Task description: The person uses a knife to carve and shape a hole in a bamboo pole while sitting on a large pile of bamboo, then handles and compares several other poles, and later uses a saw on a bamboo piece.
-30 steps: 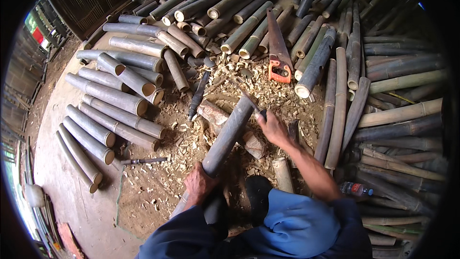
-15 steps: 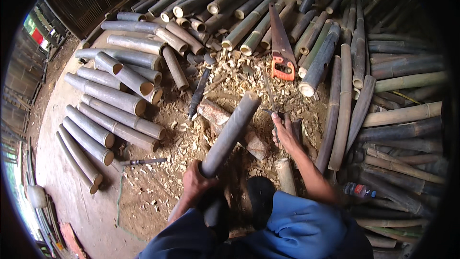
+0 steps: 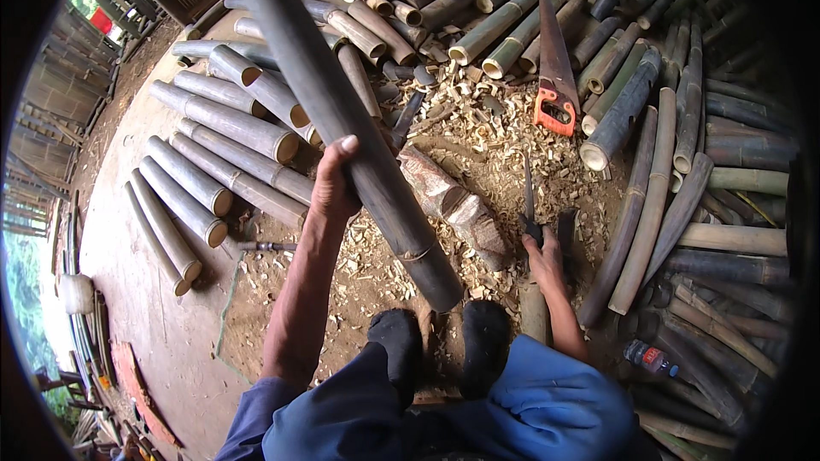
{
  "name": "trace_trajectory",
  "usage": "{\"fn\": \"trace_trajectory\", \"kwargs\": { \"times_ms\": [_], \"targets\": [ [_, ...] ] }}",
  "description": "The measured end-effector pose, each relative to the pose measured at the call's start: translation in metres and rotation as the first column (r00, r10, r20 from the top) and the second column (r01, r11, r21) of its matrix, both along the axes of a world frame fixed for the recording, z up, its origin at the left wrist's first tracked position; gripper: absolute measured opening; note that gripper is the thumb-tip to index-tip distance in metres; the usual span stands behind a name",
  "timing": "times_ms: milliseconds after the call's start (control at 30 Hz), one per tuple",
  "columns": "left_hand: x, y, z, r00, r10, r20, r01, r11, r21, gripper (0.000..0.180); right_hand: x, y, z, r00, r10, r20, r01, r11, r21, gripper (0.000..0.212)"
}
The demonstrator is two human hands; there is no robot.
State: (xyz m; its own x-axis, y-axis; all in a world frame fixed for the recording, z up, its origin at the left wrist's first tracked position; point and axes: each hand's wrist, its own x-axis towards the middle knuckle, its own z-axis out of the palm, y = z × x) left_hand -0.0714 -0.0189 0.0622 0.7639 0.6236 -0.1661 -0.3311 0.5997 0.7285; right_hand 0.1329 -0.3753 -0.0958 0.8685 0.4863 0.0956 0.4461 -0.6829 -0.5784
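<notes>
My left hand is wrapped round a thick dark bamboo tube, which slants from the upper left down to near my feet. Its lower end hangs beside a reddish, rough wooden block with a notch in it. My right hand is closed round the dark handle of a long, narrow-bladed knife, its blade pointing away from me. Just below that hand stands a short bamboo piece, partly hidden. Pale wood shavings cover the ground around the block.
Cut bamboo tubes lie in a row at the left, with more piled at the back and right. A handsaw with an orange handle leans at the far pile. A narrow tool lies at left; a plastic bottle lies at right.
My left hand has raised and swung the bamboo tube, so its far end now points up and left. The right hand still holds the knife, now lower beside the block. The view has shifted.
</notes>
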Motion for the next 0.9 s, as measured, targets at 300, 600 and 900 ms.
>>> {"fn": "trace_trajectory", "kwargs": {
  "times_ms": [300, 600, 900],
  "targets": [
    [-0.021, 0.002, -0.014, 0.938, 0.210, -0.275, -0.185, 0.976, 0.114, 0.064, -0.008, 0.045, 0.079, 0.967, 0.162, 0.198, -0.073, 0.916, -0.393, 0.069],
    [-0.080, -0.017, 0.031, 0.511, 0.436, -0.741, 0.498, 0.553, 0.669, 0.071, -0.054, 0.063, 0.061, 0.924, 0.379, -0.037, -0.337, 0.767, -0.547, 0.090],
    [-0.152, -0.052, -0.035, 0.384, 0.501, -0.775, 0.823, 0.194, 0.534, 0.059, -0.107, 0.047, 0.084, 0.804, 0.299, -0.514, -0.571, 0.632, -0.525, 0.093]
  ]
}}
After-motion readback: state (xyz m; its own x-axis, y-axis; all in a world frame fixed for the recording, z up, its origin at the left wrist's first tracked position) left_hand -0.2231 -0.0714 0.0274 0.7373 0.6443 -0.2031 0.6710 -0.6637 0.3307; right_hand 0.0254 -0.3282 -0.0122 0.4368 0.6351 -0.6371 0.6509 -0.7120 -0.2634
